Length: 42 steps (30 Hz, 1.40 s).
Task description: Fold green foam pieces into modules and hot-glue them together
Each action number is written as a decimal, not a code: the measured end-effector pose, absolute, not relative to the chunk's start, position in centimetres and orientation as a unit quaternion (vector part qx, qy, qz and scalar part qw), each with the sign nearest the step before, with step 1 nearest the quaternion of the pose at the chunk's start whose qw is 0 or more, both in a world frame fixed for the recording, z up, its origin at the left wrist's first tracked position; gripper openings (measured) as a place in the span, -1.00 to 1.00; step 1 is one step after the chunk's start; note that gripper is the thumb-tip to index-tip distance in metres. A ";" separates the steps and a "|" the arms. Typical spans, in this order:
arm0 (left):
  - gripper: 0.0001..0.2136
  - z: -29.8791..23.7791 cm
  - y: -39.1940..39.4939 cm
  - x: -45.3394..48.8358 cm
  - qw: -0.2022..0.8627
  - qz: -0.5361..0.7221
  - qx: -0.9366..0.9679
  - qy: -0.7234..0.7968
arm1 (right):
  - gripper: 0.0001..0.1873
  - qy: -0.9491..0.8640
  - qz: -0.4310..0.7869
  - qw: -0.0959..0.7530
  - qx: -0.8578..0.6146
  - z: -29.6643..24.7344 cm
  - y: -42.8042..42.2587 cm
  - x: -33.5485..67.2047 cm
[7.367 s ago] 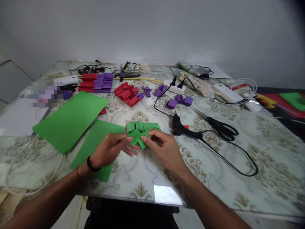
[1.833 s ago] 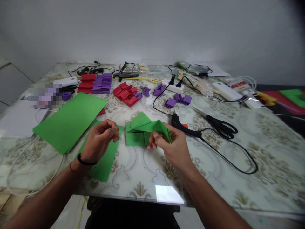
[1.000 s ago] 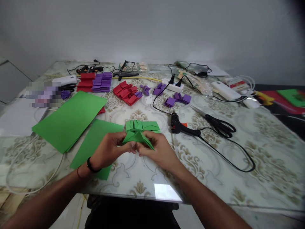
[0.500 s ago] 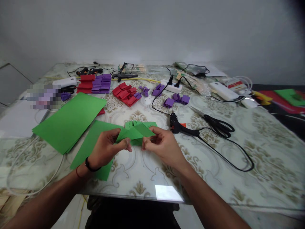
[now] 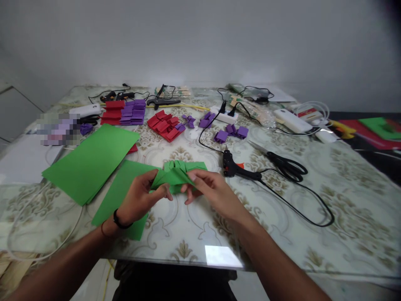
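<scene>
Between my hands is a partly folded piece of green paper [image 5: 173, 177], lifted just above the table. My left hand [image 5: 147, 193] pinches its left end between thumb and fingers. At the right end, my right hand [image 5: 209, 190] grips a flap, thumb on top and fingers curled below. Just behind it lie several folded green paper pieces [image 5: 198, 166], partly covered by the held paper. A green sheet [image 5: 117, 196] lies under my left wrist, and a stack of green sheets [image 5: 94, 163] rests to the left.
A black glue gun [image 5: 239, 168] and black-handled scissors [image 5: 283, 164] lie to the right, with a cord looping in front. Farther back are folded red pieces [image 5: 165, 124], folded purple pieces [image 5: 231, 131] and a white power strip [image 5: 226, 115]. The table's front edge is near my forearms.
My right hand has shifted its grip, its thumb moving up onto the paper's right flap and bending it over. The left hand keeps its hold in nearly the same place.
</scene>
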<state>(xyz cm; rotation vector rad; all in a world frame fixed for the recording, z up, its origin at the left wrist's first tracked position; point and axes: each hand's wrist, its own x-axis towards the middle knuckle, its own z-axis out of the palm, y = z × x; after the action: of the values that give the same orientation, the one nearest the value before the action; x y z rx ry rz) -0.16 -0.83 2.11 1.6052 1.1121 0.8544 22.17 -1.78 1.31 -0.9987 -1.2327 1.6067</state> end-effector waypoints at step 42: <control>-0.79 1.6 -1.3 -0.2 0.418 0.339 0.745 0.394 | -0.95 -0.606 0.529 0.407 -0.433 1.2 -2.4 20.9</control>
<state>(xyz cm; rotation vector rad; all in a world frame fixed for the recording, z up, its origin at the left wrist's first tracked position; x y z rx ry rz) -0.25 -1.33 1.62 1.8690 0.9879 0.8501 20.86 -2.43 1.18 -1.0919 -1.5293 1.3329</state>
